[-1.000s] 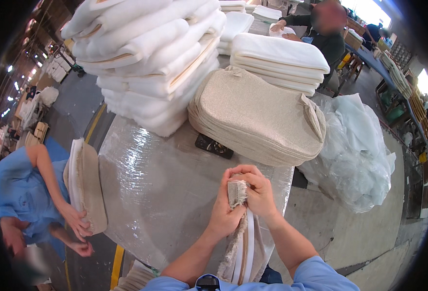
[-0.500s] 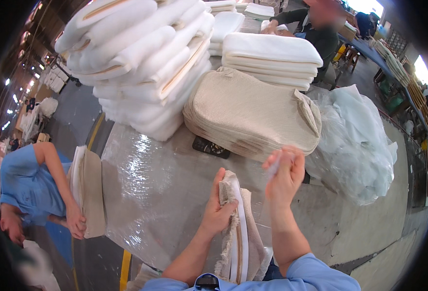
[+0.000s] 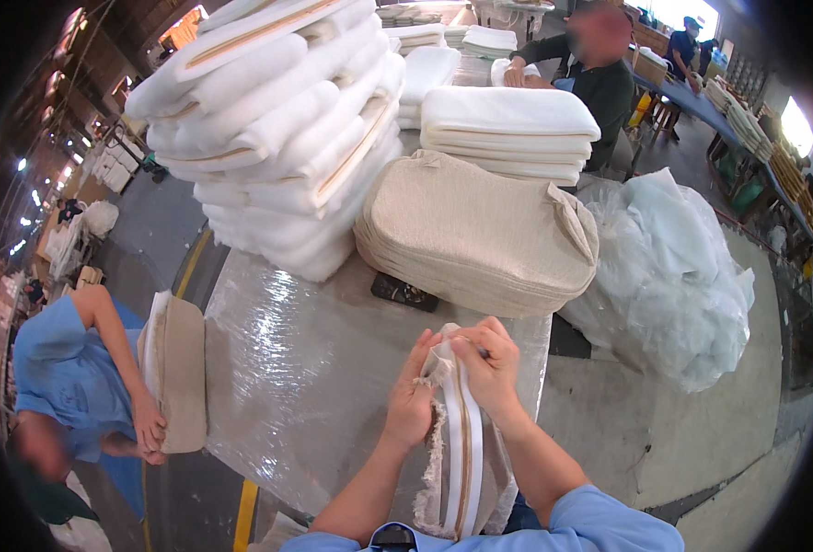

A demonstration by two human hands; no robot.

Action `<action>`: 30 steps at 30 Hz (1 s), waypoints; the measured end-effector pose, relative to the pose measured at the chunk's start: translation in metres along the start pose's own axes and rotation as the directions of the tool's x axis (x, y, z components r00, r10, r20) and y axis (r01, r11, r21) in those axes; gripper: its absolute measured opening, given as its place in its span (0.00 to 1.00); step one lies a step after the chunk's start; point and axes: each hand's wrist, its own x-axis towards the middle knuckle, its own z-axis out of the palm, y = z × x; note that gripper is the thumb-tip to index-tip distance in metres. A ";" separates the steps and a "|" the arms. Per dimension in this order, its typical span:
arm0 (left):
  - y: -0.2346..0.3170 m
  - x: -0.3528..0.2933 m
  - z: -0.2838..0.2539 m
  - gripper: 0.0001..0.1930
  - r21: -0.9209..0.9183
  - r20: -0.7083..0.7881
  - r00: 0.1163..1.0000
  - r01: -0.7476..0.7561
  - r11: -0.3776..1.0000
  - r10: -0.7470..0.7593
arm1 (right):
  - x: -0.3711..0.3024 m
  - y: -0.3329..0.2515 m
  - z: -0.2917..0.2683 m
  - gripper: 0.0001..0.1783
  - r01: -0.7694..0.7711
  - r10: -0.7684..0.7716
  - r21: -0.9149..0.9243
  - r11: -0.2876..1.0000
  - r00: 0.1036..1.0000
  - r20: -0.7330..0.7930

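Observation:
Close to my body hangs a beige fabric cover (image 3: 495, 451) with frayed cut edges and a long white-and-tan zipper tape (image 3: 462, 432) down its middle. My left hand (image 3: 413, 391) is closed on the cover's upper left edge, thumb toward the zipper. At the zipper's top end my right hand (image 3: 487, 366) pinches the cover, fingers curled. Something small and dark shows between those fingers, too little of it to name. Past my hands, a neat stack of beige covers (image 3: 480, 230) lies on the plastic-wrapped table (image 3: 277, 386), with a black phone-like object (image 3: 404, 292) against its near side.
A tall pile of white padded pieces (image 3: 268, 138) leans at the back left, beside folded white pads (image 3: 507, 120). Bagged white material (image 3: 673, 276) bulges at the right. A person in blue (image 3: 75, 368) handles a cushion (image 3: 181, 377) at left; another person (image 3: 599, 92) works behind.
My right hand has come down and left from its raised place onto the top of the zipper. My left hand keeps its hold. The view has shifted slightly.

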 end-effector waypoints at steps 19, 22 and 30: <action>0.041 -0.003 0.037 0.18 -0.580 -0.288 0.944 -0.041 0.813 -0.158 | -0.021 -0.040 -0.002 0.44 0.330 -0.276 -0.137 0.934 0.909 0.313; 0.038 -0.010 0.022 0.14 -0.589 -0.373 0.895 -0.025 0.808 -0.244 | -0.024 -0.033 0.012 0.43 0.309 -0.238 -0.187 0.932 0.915 0.327; -0.006 -0.153 -0.058 0.10 -0.389 -0.632 0.731 -0.014 0.921 -0.256 | -0.021 -0.021 0.001 0.36 0.430 -0.247 -0.552 0.715 0.893 0.375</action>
